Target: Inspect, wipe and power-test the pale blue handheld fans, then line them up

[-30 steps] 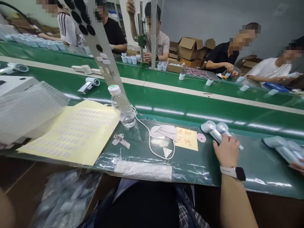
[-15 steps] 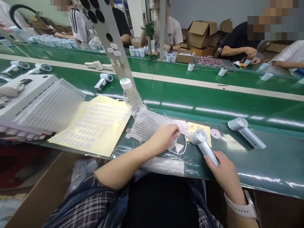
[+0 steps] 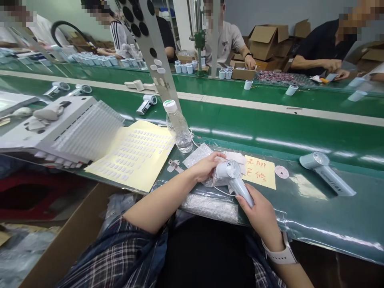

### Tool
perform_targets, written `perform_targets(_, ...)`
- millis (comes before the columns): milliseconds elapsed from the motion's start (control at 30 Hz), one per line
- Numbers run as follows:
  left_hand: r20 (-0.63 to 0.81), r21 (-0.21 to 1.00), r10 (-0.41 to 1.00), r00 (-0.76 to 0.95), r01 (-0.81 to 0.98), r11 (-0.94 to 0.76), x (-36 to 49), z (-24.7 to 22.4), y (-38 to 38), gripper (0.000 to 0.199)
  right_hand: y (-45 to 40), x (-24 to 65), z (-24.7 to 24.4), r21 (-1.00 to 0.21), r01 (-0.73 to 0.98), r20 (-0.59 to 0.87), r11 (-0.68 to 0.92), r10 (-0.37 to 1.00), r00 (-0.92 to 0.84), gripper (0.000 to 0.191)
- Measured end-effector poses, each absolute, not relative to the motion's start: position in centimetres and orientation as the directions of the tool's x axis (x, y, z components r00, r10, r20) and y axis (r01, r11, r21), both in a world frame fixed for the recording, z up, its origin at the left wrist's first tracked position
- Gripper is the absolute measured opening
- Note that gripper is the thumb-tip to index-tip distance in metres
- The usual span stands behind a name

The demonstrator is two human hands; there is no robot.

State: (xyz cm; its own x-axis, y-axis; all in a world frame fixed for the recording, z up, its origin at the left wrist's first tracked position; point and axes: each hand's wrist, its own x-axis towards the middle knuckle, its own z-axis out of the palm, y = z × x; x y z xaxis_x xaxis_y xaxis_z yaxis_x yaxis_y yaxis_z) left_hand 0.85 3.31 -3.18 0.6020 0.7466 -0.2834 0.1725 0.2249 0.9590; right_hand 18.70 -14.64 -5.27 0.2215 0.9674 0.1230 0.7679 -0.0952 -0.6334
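My right hand (image 3: 258, 204) is wrapped round the handle of a pale blue handheld fan (image 3: 237, 180), whose round grilled head points up and to the left. A clear bubble-wrap bag (image 3: 198, 154) is gripped by my left hand (image 3: 208, 166). The fan's head lies against the bag's near end, close to the left fingers; how far it sits inside is hard to tell. Under the hands runs a white cable (image 3: 222, 192). A second fan (image 3: 328, 174), with lettering on its handle, lies on the bench to the right.
A yellow handwritten note (image 3: 261, 172) lies behind the fan. Left are a water bottle (image 3: 180, 130), a yellow sticker sheet (image 3: 126, 176) and stacked bubble bags (image 3: 87, 128). Flat bubble wrap (image 3: 211, 208) lies at the bench edge. Across the green conveyor belt (image 3: 228, 124), several people work.
My right hand has brought the fan leftward to the bubble-wrap bag. The bag has been drawn to the fan's head by my left hand. The camera view has turned slightly left.
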Motion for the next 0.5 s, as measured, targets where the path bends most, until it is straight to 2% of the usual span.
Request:
perform_targets(100, -0.3, 0.954, 0.778, 0.552, 0.161, 0.254, 0.6, -2.8, 3.8, 0.028, -14.2, 18.9, -5.0, -0.588, 0.799, 0.099, -0.123, 0.97, 0.222, 0.042)
perform_targets(233, -0.221, 0.974, 0.818, 0.531, 0.165, 0.156, 0.0, -1.3, 3.7, 0.031, -13.9, 19.0, -5.0, -0.506, 0.861, 0.125, -0.057, 0.983, 0.138, 0.032)
perform_targets(300, -0.151, 0.974, 0.832, 0.533, 0.225, 0.033, -0.2, -0.2, 3.0, 0.034, -14.0, 18.6, -5.0, -0.429, 0.903, 0.163, -0.022, 0.981, 0.101, 0.033)
perform_targets(333, -0.097, 0.952, 0.834, 0.544, 0.296, -0.082, -0.3, 0.4, 2.4, 0.036, -14.0, 18.3, -4.9, -0.381, 0.924, 0.174, -0.012, 0.981, 0.084, 0.035)
perform_targets(367, -0.03, 0.895, 0.819, 0.573, 0.38, -0.233, -0.2, 0.9, 1.6, 0.039, -14.0, 17.9, -4.7, -0.336, 0.942, 0.18, 0.0, 0.982, 0.065, 0.037)
perform_targets(433, 0.095, 0.648, 0.684, 0.723, 0.476, -0.594, -0.1, 1.8, -0.4, 0.045, -13.8, 17.5, -4.2, -0.291, 0.956, 0.19, 0.026, 0.981, 0.031, 0.04)
perform_targets(500, 0.141, 0.349, 0.461, 0.876, 0.392, -0.852, 0.0, 2.6, -2.7, 0.044, -13.5, 17.6, -3.4, -0.37, 0.929, 0.214, 0.024, 0.975, 0.06, 0.044)
